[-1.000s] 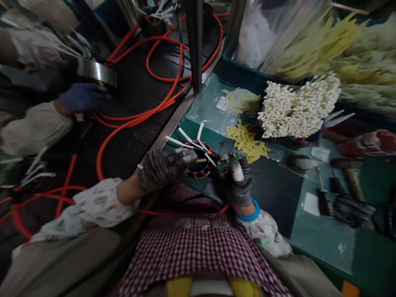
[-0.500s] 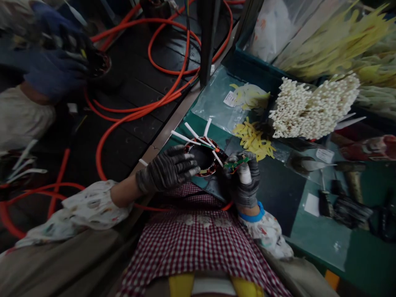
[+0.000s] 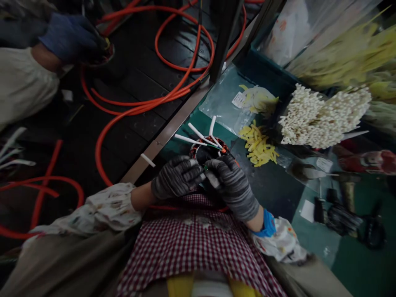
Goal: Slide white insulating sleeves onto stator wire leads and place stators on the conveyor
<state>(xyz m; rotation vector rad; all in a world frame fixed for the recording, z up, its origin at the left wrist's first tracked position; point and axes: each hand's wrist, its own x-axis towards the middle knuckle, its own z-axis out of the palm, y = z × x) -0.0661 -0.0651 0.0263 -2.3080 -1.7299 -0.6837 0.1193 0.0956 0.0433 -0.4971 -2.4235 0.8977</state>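
A ring-shaped motor stator point(image 3: 225, 145) with copper windings lies on the green bench in front of me. White sleeves point(image 3: 196, 131) stick out from its far side. My left hand point(image 3: 177, 177), in a grey striped glove, is at the near left of the ring, its fingers bent together toward my other hand. What those fingers hold, if anything, is hidden. My right hand point(image 3: 233, 185), gloved alike, is closed over the near right of the ring. A bit of green wire point(image 3: 206, 167) shows at its fingertips. Both hands cover the ring's near edge.
Yellow strips point(image 3: 258, 144) lie in a pile right of the stator, by a plastic bag point(image 3: 221, 99). A bundle of white tubes point(image 3: 324, 117) and tools point(image 3: 343, 214) are farther right. Orange hose point(image 3: 102, 140) loops at left, where a co-worker's blue-gloved hand point(image 3: 69, 37) works on another stator.
My right hand has moved left from beside the stator to its near edge, meeting my left hand. My left fingers, stretched out before, are now bent. The view has shifted slightly.
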